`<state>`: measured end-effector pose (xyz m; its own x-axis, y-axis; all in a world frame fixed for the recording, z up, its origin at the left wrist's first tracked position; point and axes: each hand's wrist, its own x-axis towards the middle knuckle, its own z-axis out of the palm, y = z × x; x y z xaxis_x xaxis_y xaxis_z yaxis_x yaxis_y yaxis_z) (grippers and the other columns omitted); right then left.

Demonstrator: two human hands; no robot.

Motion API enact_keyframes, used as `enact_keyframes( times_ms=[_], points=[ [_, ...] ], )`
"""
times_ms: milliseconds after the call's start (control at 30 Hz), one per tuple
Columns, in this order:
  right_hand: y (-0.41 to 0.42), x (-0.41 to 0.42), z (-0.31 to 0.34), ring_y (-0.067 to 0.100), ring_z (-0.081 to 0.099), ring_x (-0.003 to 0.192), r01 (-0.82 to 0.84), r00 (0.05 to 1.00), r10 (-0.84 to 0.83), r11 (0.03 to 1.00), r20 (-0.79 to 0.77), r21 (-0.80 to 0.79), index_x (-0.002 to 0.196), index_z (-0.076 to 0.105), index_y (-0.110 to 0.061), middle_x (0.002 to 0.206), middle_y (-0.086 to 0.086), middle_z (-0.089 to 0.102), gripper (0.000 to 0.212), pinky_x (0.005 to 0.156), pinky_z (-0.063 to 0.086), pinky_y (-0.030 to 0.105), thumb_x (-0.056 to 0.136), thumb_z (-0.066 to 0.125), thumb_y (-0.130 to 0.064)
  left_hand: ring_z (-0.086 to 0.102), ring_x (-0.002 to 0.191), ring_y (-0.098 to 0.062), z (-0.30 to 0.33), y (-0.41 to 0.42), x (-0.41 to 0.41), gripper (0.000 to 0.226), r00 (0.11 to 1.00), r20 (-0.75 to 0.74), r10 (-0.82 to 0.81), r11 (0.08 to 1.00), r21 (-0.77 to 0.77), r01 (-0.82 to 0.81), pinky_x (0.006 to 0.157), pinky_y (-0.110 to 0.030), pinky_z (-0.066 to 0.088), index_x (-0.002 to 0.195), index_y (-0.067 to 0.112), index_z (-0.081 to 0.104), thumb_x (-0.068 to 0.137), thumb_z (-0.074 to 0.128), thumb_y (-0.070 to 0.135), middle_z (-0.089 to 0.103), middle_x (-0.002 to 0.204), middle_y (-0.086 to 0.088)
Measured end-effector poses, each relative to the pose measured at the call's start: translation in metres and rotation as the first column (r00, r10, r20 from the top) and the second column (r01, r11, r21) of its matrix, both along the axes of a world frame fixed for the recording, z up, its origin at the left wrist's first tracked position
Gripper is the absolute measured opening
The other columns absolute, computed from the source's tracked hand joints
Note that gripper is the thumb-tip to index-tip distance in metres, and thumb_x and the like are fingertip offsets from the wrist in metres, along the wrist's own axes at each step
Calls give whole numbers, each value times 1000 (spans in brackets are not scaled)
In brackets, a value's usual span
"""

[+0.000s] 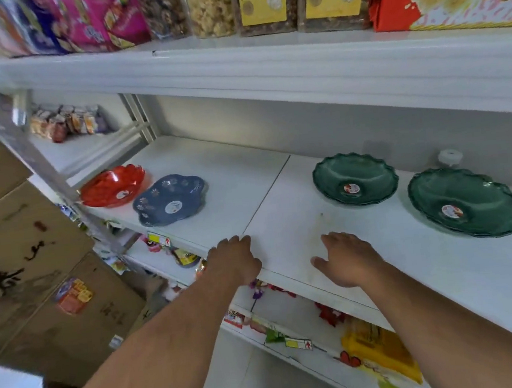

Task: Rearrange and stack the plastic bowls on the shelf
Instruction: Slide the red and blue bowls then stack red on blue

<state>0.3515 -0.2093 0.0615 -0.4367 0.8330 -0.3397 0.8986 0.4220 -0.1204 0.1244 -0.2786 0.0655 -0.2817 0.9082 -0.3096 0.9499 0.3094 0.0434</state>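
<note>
Hands come first, both empty and resting near the front edge of the white shelf [281, 210]: the left hand [234, 260] lies at the lip with its fingers curled down onto the board, holding nothing, and the right hand [347, 258], just beside it at 3 o'clock, lies flat, palm down, with fingers loosely spread and the thumb out to the side. From the hands, four plastic bowls sit farther back. At 10 o'clock a blue bowl [170, 199] with a flower pattern rests near the shelf's front left, and a red bowl [112, 185] lies behind it, their rims touching or just overlapping. At 1 o'clock a green bowl [355, 178] with a scalloped rim stands alone; a larger-looking green bowl [467, 201] sits to its right at 2 o'clock, apart from it. Each carries a round sticker in its middle. A small white cap-like thing [450, 157] stands behind the right green bowl, by the back wall.
</note>
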Motion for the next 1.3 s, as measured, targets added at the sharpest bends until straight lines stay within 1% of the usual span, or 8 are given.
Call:
enact_keyframes(
  times_ms=[133, 267, 433, 733, 933, 1100, 1200, 1300],
  points=[
    [-12, -34, 3, 28, 25, 147, -84, 995, 84, 996, -44, 7, 156, 21, -16, 164, 6, 22, 75, 117, 28, 43, 97, 32, -60, 47, 127, -30, 4, -25, -25, 63, 997, -28, 75, 997, 21, -75, 99, -44, 45, 145, 19, 38, 89, 47, 48, 51, 138, -7],
    [-21, -69, 3, 28, 28, 146, -146, 987, 148, 989, -69, 24, 155, 22, -16, 163, 6, 25, 75, 116, 30, 44, 96, 34, -60, 46, 130, -31, 5, -44, -50, 68, 988, -37, 153, 988, 15, -153, 100, -44, 44, 149, 21, 35, 89, 47, 51, 48, 144, -6],
    [-32, -115, 3, 28, 31, 144, -185, 980, 187, 982, -67, 31, 154, 24, -15, 161, 7, 28, 73, 114, 31, 43, 97, 35, -59, 50, 125, -30, 4, -63, -93, 64, 977, 17, 211, 976, 39, -212, 98, -43, 47, 141, 20, 45, 85, 51, 51, 52, 141, -6],
    [-54, -220, 4, 26, 23, 149, -159, 985, 157, 987, -77, -12, 157, 16, -19, 165, 4, 17, 76, 118, 25, 41, 97, 37, -59, 42, 135, -30, -4, -80, -209, 69, 976, 4, 216, 976, 28, -216, 103, -43, 42, 152, 22, 31, 89, 45, 48, 42, 152, -5],
    [-62, -278, 7, 26, 24, 148, -149, 986, 149, 989, -76, 9, 157, 18, -18, 165, 5, 19, 73, 118, 25, 41, 97, 37, -57, 35, 141, -31, -13, -86, -273, 73, 967, 45, 249, 968, 15, -250, 109, -42, 37, 156, 21, 22, 92, 43, 49, 31, 159, -7],
    [-50, -315, 11, 27, 19, 150, -174, 983, 177, 983, -49, 58, 157, 17, -19, 165, 5, 16, 73, 119, 21, 43, 98, 36, -57, 38, 139, -29, -17, -76, -310, 71, 956, 94, 277, 958, 44, -282, 109, -39, 37, 155, 20, 25, 92, 43, 47, 35, 157, -6],
    [-34, -332, 12, 27, 22, 149, -188, 980, 194, 977, -50, 99, 156, 20, -18, 164, 7, 20, 72, 118, 24, 43, 98, 34, -58, 36, 140, -29, -16, -66, -327, 72, 948, 109, 300, 950, 55, -307, 110, -39, 37, 155, 19, 25, 91, 43, 48, 36, 156, -7],
    [-16, -344, 13, 27, 33, 143, -207, 971, 221, 968, -87, 143, 152, 27, -18, 159, 8, 33, 70, 114, 32, 42, 96, 36, -59, 37, 139, -29, -11, -55, -341, 71, 933, 124, 339, 934, 71, -349, 110, -38, 37, 154, 18, 27, 92, 44, 48, 37, 156, -7]
  ],
)
